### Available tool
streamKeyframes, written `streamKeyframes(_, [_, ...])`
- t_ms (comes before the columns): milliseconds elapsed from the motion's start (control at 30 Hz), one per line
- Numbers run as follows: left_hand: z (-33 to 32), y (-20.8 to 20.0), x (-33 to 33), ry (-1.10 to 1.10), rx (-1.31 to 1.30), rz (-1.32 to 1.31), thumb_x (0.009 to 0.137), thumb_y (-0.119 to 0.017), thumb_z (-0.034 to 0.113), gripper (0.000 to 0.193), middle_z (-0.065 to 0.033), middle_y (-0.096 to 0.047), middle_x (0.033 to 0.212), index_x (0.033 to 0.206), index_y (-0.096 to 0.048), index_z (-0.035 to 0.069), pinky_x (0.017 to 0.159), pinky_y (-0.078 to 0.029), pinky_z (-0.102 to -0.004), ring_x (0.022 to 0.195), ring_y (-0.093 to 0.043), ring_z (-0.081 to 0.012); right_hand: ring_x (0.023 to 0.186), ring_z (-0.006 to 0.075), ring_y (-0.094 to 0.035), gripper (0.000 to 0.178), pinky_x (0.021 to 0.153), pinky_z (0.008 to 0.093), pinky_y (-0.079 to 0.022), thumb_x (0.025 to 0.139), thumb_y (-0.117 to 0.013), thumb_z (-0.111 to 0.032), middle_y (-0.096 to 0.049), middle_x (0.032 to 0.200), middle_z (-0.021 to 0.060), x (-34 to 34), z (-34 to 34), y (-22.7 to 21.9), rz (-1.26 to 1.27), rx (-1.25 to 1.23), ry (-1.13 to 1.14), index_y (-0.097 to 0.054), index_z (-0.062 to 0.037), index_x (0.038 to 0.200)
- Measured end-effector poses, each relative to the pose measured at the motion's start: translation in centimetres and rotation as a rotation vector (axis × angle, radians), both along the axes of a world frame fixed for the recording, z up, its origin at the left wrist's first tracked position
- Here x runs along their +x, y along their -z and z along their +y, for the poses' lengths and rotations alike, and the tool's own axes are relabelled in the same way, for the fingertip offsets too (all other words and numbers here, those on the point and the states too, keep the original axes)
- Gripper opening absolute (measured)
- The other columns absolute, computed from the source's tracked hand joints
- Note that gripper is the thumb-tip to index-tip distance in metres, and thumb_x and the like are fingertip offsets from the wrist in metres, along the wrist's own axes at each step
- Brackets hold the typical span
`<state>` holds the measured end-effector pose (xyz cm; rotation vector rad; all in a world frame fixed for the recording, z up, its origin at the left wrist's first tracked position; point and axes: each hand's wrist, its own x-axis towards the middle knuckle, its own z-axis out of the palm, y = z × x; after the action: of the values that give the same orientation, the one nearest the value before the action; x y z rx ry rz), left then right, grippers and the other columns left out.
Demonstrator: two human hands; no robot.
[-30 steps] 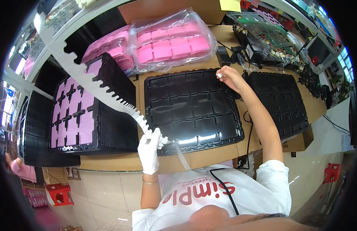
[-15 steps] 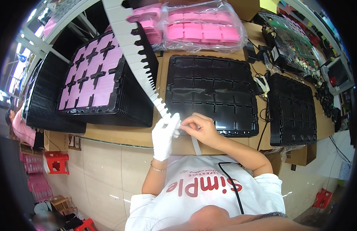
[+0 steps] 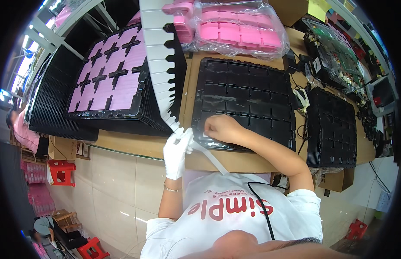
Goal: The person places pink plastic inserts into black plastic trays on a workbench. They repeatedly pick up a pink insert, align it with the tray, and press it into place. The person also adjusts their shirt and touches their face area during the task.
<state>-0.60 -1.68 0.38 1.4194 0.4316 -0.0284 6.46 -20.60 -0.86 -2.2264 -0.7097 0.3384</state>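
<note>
My left hand (image 3: 175,152), in a white glove, pinches the lower end of a long white strip (image 3: 155,52) with a row of notches along its right edge. The strip runs up and away past the top of the view. Below the gloved fingers a narrow pale tail (image 3: 212,160) trails toward my shirt. My bare right hand (image 3: 225,128) is over the near left part of a black compartment tray (image 3: 249,93). Its fingers are pressed together at the tray's surface, with a small pale bit at their tips that is too small to name.
Left stands a tall stack of black trays (image 3: 142,101) topped with pink sheet (image 3: 104,80). Behind lie pink foam pieces in clear plastic (image 3: 239,34). A second black tray stack (image 3: 332,129), cables and circuit boards (image 3: 332,47) are to the right. The table's front edge (image 3: 122,152) is near me.
My right hand has moved away from the left, rightward and up over the tray. My left hand has shifted slightly left and down, still on the strip. The view has shifted a little.
</note>
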Motion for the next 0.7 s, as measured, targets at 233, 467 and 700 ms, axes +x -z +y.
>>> streamKeyframes(233, [0.1,1.4,0.1,0.109,0.012,0.015,0.088,-0.073,0.02,0.029,-0.0046,-0.068,0.087,0.107,-0.066,-0.001,0.055,-0.044,-0.019,0.061,-0.056,-0.005,0.082,0.0374,-0.066,0.02,0.075,0.0447,-0.051,0.079,-0.065,-0.017,-0.068,0.085,0.0202,0.5,0.8,0.2,-0.028,-0.077,0.004,-0.062,0.0006,0.088])
streamKeyframes(467, [0.2,1.2,0.6,0.181,0.037,0.047,0.088,-0.072,0.015,0.021,-0.0025,-0.068,0.087,0.103,-0.066,0.002,0.053,-0.043,-0.0175,0.061,-0.056,-0.0034,0.081,0.0381,-0.067,0.022,0.077,0.0438,-0.052,0.079,-0.064,-0.018,-0.068,0.082,0.0213,1.2,0.8,0.3,0.019,-0.145,-0.004,-0.064,0.002,0.087])
streamKeyframes(700, [0.2,1.1,0.6,0.185,0.037,0.049,0.088,-0.071,0.014,0.023,-0.0032,-0.068,0.088,0.105,-0.065,-0.001,0.053,-0.044,-0.0176,0.061,-0.056,-0.0035,0.08,0.0377,-0.067,0.021,0.075,0.0438,-0.052,0.078,-0.065,-0.018,-0.068,0.083,0.0209,0.7,0.8,0.2,-0.048,-0.11,0.029,-0.065,0.0018,0.085])
